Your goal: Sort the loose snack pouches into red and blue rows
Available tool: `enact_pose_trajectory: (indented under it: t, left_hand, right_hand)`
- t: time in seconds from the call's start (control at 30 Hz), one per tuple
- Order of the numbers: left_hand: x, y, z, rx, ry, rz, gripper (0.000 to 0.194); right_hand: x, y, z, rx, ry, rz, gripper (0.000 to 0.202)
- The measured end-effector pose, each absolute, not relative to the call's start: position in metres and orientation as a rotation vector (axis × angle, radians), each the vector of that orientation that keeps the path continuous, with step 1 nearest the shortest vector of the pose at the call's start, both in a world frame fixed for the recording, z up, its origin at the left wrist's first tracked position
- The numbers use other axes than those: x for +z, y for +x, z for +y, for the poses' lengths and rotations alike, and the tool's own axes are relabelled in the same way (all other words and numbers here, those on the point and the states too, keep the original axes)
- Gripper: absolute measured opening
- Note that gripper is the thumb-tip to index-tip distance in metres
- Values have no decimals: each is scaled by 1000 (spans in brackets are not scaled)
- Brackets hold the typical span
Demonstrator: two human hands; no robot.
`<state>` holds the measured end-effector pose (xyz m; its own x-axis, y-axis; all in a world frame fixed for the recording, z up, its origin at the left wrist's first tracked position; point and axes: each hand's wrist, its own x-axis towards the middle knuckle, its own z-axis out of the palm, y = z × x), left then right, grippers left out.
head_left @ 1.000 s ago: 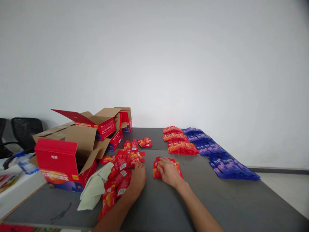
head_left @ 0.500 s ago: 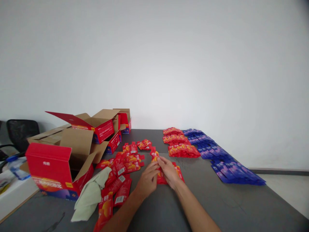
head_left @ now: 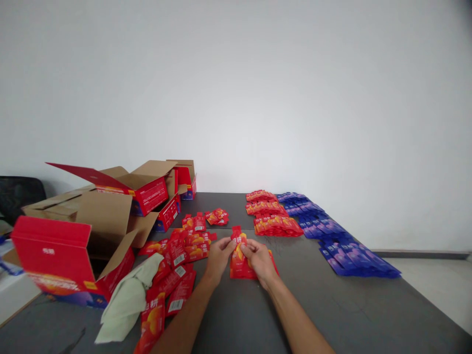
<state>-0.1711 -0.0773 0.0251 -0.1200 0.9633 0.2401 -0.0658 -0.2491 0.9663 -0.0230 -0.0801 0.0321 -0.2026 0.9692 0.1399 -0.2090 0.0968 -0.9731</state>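
Observation:
Between my two hands a red pouch (head_left: 239, 250) with orange fruit printed on it is held upright, its narrow spout end at the top. My left hand (head_left: 220, 255) pinches its left edge, and my right hand (head_left: 260, 259) grips the right edge with the thumb on the front. More red pouches (head_left: 273, 260) lie on the table just behind and below my right hand, partly hidden by it. To the left of my left hand spreads a loose heap of red pouches (head_left: 179, 258), some with barcodes facing up.
Overlapping rows of red pouches (head_left: 278, 226) and blue-purple pouches (head_left: 356, 258) lie at the right on the dark table (head_left: 313, 309). Open red cartons (head_left: 51, 255) stand at the left, with a pale green cloth (head_left: 129, 300) in front. A black chair (head_left: 20, 196) is behind.
The pouch in my hands has turned to show its printed front, held squarely by both edges. My left hand has moved slightly left and up. The view has shifted a little.

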Motion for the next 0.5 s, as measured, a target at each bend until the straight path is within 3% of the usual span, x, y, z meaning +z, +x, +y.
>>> enact_pose_trajectory:
  t: [0.5]
  left_hand:
    - [16, -186, -71, 1469, 1317, 1241, 26]
  right_hand:
    - [23, -24, -74, 1107, -1044, -1378, 45]
